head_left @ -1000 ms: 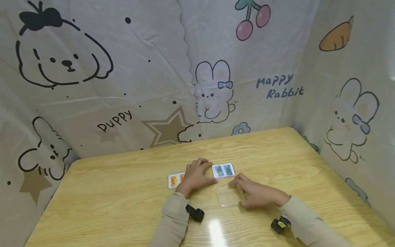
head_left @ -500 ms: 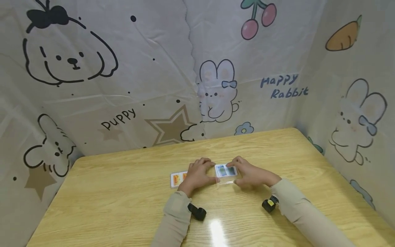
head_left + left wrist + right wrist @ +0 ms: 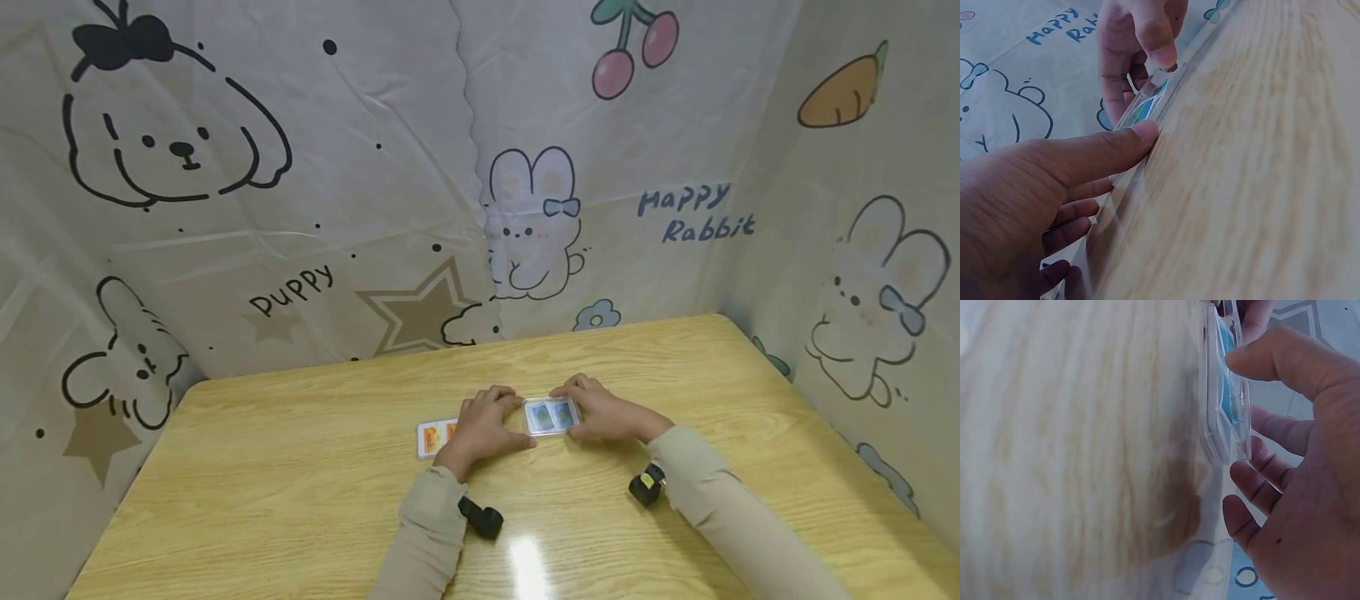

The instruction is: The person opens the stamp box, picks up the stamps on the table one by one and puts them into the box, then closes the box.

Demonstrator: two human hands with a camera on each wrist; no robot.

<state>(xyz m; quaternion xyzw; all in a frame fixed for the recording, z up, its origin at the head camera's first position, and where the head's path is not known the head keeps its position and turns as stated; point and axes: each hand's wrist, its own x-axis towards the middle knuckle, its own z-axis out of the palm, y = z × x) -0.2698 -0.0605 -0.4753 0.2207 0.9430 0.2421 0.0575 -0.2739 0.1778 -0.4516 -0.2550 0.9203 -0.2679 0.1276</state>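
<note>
A small clear plastic box [image 3: 551, 417] of cards with blue-green pictures lies on the table between both hands. Its clear lid [image 3: 1244, 434] sits over the top, slightly apart from the base in the right wrist view. My left hand [image 3: 483, 423] holds the box's left end, thumb at the near edge and fingers toward the far side. The right hand [image 3: 602, 410] pinches the lid at the right end between thumb and fingers. Partly hidden behind the left hand is a second flat case [image 3: 432, 438] with orange pictures.
The wooden table [image 3: 285, 500] stretches around the hands, with a bright light reflection near its front. A cloth printed with cartoon animals [image 3: 532, 225] hangs behind and at the sides. Each wrist wears a small black camera [image 3: 483, 521].
The right hand has carried the clear lid from in front of the card box, away from the person, onto its top. The left hand has stayed at the box's left end.
</note>
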